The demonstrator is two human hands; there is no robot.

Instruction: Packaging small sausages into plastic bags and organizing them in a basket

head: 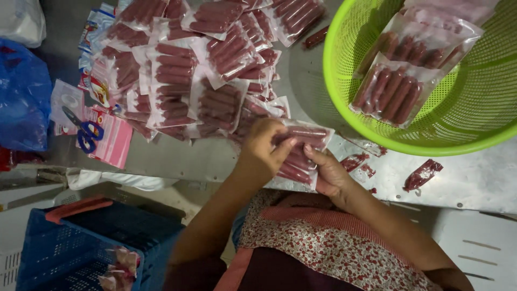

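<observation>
Both hands gripped one clear sausage pack (299, 153) at the near edge of the metal counter (474, 180), just above the person's lap. Left hand (262, 146) was curled closed over the pack's left side, thumb pressed on top, fingers wrapped behind. Right hand (329, 171) was closed on the lower right corner, thumb on the film, fingers underneath. The pack was tilted, with red sausages side by side inside it.

Behind the hands, a big pile of sealed sausage packs (199, 70) was spread across the counter, overlapping. Up right, a lime green basket (344, 102) held more packs (396, 89); its rim sat just beside the held pack. Loose sausage bits (423, 173) lay on the counter to the right of the hands. To the left, blue-handled scissors (85, 132) rested on a pink packet (113, 143), near a blue plastic bag (24, 99). Down left, below counter level, sat a blue crate (70, 248) with crumpled wrappers (121, 264) in it. The person wore a floral apron (334, 248).
</observation>
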